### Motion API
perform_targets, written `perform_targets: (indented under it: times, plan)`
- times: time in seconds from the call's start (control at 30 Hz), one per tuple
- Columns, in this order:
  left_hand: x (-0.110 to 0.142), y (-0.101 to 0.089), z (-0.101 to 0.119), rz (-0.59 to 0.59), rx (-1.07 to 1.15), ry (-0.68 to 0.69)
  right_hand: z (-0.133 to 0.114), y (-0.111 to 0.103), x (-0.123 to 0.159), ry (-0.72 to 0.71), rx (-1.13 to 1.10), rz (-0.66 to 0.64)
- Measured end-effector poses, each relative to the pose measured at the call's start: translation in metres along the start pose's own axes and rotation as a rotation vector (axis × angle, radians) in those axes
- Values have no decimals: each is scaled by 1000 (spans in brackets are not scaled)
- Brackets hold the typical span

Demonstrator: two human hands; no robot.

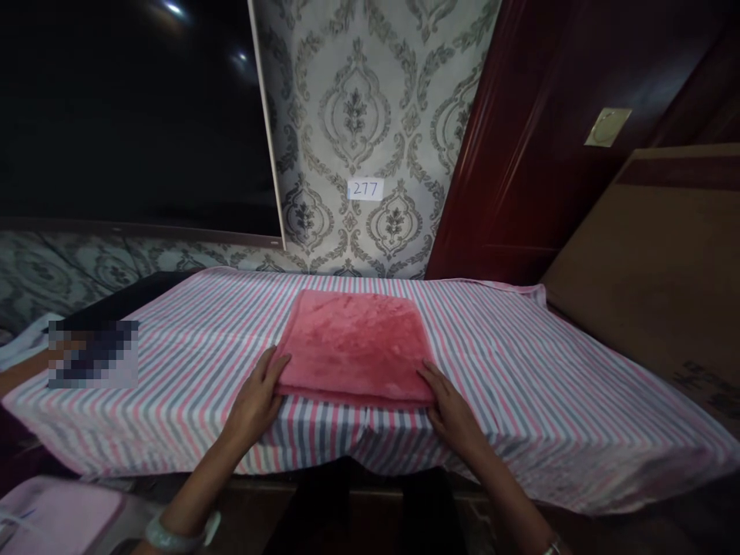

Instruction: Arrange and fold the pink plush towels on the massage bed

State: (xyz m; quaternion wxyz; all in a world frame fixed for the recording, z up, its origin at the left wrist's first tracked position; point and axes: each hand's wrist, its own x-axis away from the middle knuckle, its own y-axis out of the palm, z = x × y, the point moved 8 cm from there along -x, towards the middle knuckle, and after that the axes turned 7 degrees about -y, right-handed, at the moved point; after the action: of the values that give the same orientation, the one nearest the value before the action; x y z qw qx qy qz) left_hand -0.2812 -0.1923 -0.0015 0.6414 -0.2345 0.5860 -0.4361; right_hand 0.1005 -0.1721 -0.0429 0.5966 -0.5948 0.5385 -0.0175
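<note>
A pink plush blanket [352, 339], folded into a flat rectangle, lies on the striped cloth [497, 362] at the table's front middle. My left hand [254, 397] holds its near left corner, with fingers on top along the side. At the near right corner, my right hand [454, 408] grips the blanket, fingertips over the top and the thumb by the front edge. The undersides of both corners are hidden. Layered folds show along the front edge.
A blurred-out patch [92, 354] covers the end of another person's arm [23, 371] at the table's left. A large cardboard box [653, 254] stands at right. Behind are a dark screen [132, 116] and a wall label [365, 189]. A pink seat-like surface [63, 512] is lower left.
</note>
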Motion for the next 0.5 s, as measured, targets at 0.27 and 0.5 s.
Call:
perform_targets:
  times: [0.27,0.5]
  plan:
    - [-40,-43,10,25,105,28,4,-41,-44,-32,-27,126]
    - [-124,-140,36,114,300,4,-15,-151,-125,24,-77,426]
